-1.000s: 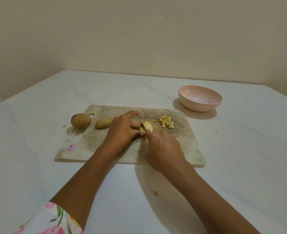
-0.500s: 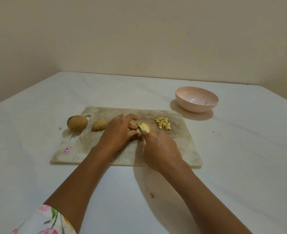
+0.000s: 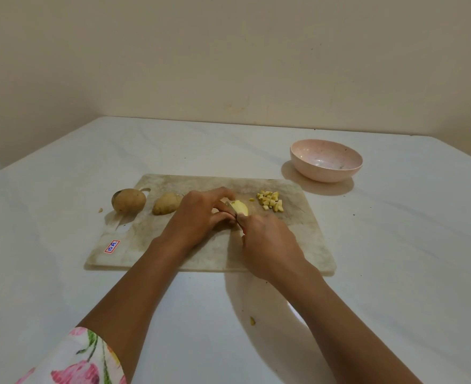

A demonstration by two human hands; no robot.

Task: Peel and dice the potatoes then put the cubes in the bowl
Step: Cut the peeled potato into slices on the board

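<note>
The left hand [image 3: 198, 217] curls round a peeled potato piece [image 3: 242, 207] mid-way along the cutting board [image 3: 306, 245]. The right hand [image 3: 270, 245] grips a knife [image 3: 234, 212], its blade against that piece. Diced cubes [image 3: 270, 200] lie far right on the board, a small potato [image 3: 167, 203] and a round potato [image 3: 129, 200] far left. The pink bowl [image 3: 325, 173] stands off the board, beyond its far right corner.

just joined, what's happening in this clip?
A person is dicing a potato on the cutting board. The left hand holds a peeled potato piece while the right hand grips a knife at it. A pile of cubes sits on the board; two unpeeled potatoes wait at its left end. The bowl holds no cubes.
</note>
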